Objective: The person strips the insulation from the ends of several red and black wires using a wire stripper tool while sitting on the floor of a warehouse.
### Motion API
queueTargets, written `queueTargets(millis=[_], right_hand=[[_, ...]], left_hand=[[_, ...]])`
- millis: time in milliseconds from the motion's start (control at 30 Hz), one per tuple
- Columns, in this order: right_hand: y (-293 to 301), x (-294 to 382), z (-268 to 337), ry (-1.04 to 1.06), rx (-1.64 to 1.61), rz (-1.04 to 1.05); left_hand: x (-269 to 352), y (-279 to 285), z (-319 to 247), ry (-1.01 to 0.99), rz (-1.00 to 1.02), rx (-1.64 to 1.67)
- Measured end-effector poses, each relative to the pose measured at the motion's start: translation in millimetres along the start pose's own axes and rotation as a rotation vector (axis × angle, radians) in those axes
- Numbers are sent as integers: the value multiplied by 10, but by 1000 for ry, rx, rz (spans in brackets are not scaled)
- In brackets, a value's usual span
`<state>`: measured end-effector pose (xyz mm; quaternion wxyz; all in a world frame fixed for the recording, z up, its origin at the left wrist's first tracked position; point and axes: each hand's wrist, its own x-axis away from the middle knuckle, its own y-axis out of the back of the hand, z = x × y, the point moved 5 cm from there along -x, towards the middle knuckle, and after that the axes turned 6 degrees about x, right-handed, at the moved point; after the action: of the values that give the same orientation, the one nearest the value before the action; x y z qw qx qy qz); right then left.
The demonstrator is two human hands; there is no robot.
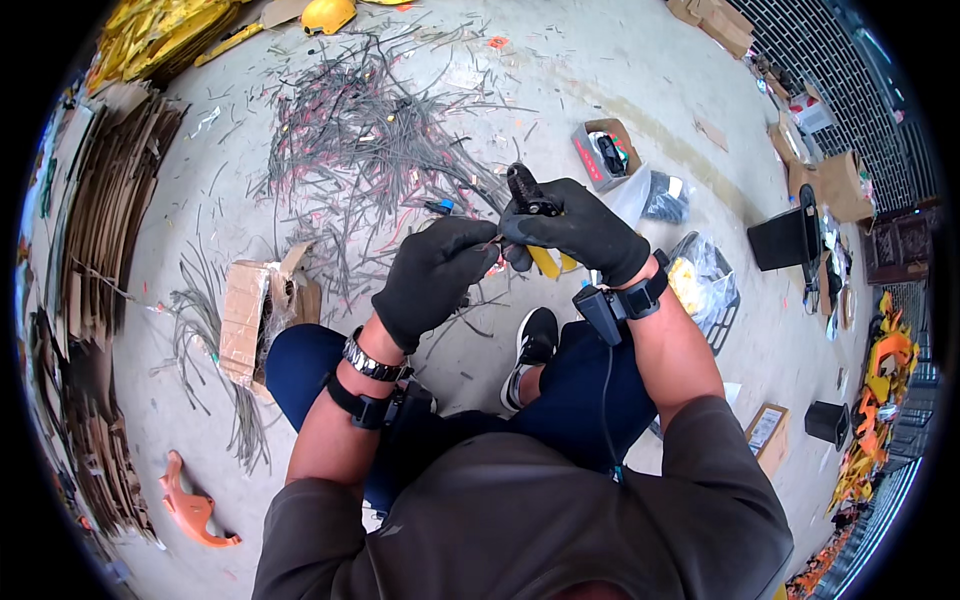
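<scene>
My left hand (435, 277), in a black work glove, pinches a thin wire end between thumb and fingers, close beside my right hand. Gloved the same way, my right hand (585, 229) grips a dark hand tool (527, 191) that looks like pliers or a wire stripper; its jaws are hidden by the fingers. Yellow parts (545, 262) show just under the right hand; whether they belong to the tool I cannot tell. On the concrete floor ahead lies a large tangled pile of grey cable pieces (375, 142) with pink and red wires among them.
An open cardboard box (244, 322) stands left, by a bundle of grey cables (247, 427). Flattened cardboard (112, 217) is stacked at far left. At right are a small open box (592, 161), a crate with a plastic bag (724, 307) and a black bin (780, 238). An orange plastic part (191, 510) lies lower left.
</scene>
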<state>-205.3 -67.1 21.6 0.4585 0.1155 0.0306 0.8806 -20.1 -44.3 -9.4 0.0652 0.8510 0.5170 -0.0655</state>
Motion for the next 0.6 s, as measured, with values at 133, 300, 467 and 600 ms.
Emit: queueTargets(millis=[133, 300, 467, 600], right_hand=[[-26, 10, 43, 2, -48, -18], [35, 2, 24, -60, -61, -66], [414, 56, 453, 197, -255, -387], [395, 90, 300, 366, -275, -380]], left_hand=[[5, -71, 89, 186, 13, 173], [20, 1, 49, 152, -126, 76], [3, 219, -153, 57, -344, -17], [48, 321, -228, 2, -488, -95]])
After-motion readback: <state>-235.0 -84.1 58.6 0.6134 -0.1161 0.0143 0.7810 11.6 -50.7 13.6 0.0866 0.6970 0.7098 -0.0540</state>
